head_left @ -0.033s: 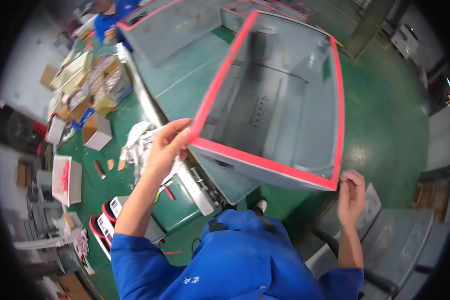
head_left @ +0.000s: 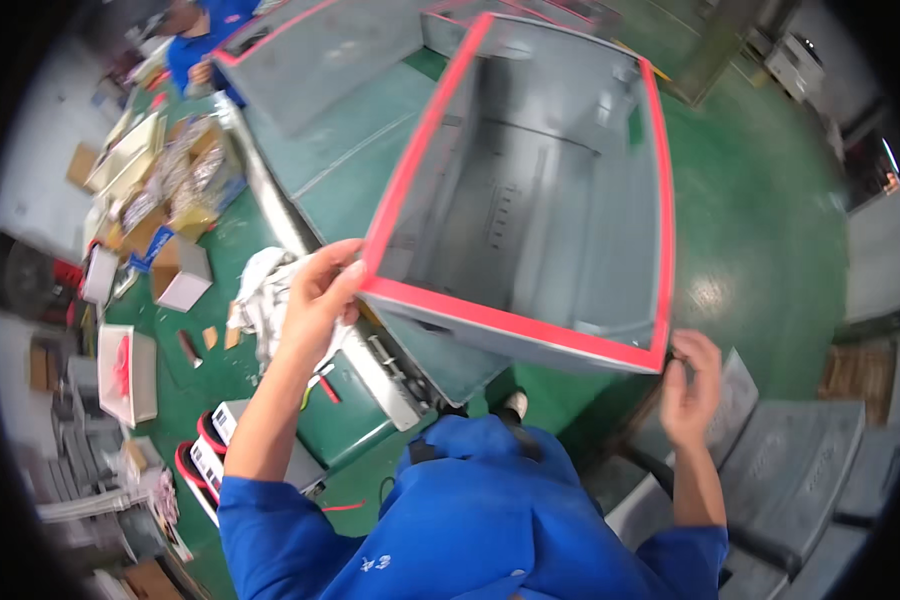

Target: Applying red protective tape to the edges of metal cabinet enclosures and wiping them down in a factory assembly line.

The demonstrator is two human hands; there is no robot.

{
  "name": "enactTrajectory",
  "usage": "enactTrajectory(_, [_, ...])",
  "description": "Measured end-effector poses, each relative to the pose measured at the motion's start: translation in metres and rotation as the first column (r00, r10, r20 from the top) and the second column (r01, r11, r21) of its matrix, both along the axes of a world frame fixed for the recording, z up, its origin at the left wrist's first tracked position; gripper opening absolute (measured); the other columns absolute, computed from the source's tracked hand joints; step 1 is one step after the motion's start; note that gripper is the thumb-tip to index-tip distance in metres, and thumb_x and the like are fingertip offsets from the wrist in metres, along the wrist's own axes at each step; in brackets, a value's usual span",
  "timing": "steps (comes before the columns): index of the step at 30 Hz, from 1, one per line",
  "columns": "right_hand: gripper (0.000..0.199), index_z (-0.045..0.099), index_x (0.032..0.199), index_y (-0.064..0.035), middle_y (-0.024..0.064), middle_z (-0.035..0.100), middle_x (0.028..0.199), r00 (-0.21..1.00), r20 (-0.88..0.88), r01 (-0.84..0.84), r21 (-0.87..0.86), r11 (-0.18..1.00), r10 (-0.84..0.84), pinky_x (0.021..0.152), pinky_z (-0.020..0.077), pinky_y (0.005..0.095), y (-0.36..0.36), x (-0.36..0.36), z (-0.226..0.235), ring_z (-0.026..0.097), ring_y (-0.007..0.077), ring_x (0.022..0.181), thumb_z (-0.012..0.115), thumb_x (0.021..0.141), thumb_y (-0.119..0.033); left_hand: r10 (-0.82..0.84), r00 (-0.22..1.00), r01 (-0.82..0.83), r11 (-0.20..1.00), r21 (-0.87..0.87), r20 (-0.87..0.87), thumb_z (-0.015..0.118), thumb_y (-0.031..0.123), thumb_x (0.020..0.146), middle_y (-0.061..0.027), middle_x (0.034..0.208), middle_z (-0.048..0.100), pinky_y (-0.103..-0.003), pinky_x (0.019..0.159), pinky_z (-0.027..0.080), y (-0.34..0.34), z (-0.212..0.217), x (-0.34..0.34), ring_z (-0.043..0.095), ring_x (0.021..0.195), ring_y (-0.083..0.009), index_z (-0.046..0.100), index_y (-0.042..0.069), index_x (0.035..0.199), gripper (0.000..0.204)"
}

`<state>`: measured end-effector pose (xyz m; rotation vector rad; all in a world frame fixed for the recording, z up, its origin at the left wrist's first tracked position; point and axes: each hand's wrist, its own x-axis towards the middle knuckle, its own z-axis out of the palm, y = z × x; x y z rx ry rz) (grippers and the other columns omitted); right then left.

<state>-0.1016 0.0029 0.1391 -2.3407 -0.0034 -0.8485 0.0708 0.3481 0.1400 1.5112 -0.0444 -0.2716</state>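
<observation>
A large grey open metal box with a red strip along its rim is tilted in front of me, its open side facing up toward me. At its near left corner, my left hand is closed, thumb on top of the rim and fingers curled at the edge. My right hand is at the near right corner, with curled fingertips against the outside of the edge. What lies under the box is mostly hidden by it.
Left of the box runs a metal rail beside a green table holding a white cloth, cartons and a white bin. Another red-edged grey box stands beyond, near a person in blue. Grey panels lie at right.
The box and both hands appear slightly further left and higher in the picture, as does the whole surrounding scene. The grip of each hand looks the same.
</observation>
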Motion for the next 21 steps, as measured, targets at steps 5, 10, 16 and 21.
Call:
enactTrajectory(5, [0.027,0.059,0.095,0.0043,0.0169,0.059,0.099,0.976,0.078,-0.133,-0.523,0.842,0.203,0.076,0.0471,0.0386,-0.016,-0.001,-0.018,0.057,0.0310,0.093,0.049,0.070,-0.002,0.012,0.999,-0.011,1.000,-0.026,0.042,0.058,0.007,0.081,0.0023,0.080,0.049,-0.016,0.039,0.024,-0.018,-0.002,0.002,0.037,0.053,-0.0003,0.053,0.003,0.105,0.025])
enactTrajectory(10, [0.027,0.057,0.096,0.0008,0.0165,0.059,0.097,0.947,0.121,-0.189,-0.539,0.821,0.297,0.073,0.0477,0.0383,-0.030,0.004,-0.032,0.057,0.0308,0.090,0.050,0.070,-0.003,0.076,0.995,-0.073,0.996,-0.047,0.071,0.057,0.010,0.083,0.0017,0.081,0.051,-0.016,0.035,0.021,-0.018,-0.011,0.001,0.032,0.046,0.0007,0.054,0.003,0.106,0.024])
enactTrajectory(16, [0.019,0.056,0.091,-0.0070,0.0070,0.060,0.090,0.794,0.180,-0.407,-0.550,0.729,0.580,0.071,0.0452,0.0333,-0.057,0.030,-0.030,0.056,0.0226,0.087,0.052,0.072,-0.009,0.226,0.970,-0.226,0.974,-0.006,0.095,0.052,0.011,0.086,0.0022,0.068,0.051,-0.017,0.036,0.023,-0.021,-0.015,-0.009,0.033,0.043,-0.0018,0.056,0.002,0.109,0.025])
enactTrajectory(21, [0.016,0.055,0.085,-0.0082,0.0046,0.061,0.092,0.570,0.135,-0.657,-0.519,0.548,0.811,0.080,0.0430,0.0309,-0.091,0.062,-0.005,0.057,0.0205,0.086,0.054,0.069,-0.009,0.386,0.913,-0.384,0.922,-0.038,0.136,0.049,0.016,0.088,0.0017,0.070,0.051,-0.018,0.046,0.035,-0.033,-0.017,-0.021,0.042,0.053,-0.0038,0.057,0.002,0.108,0.026])
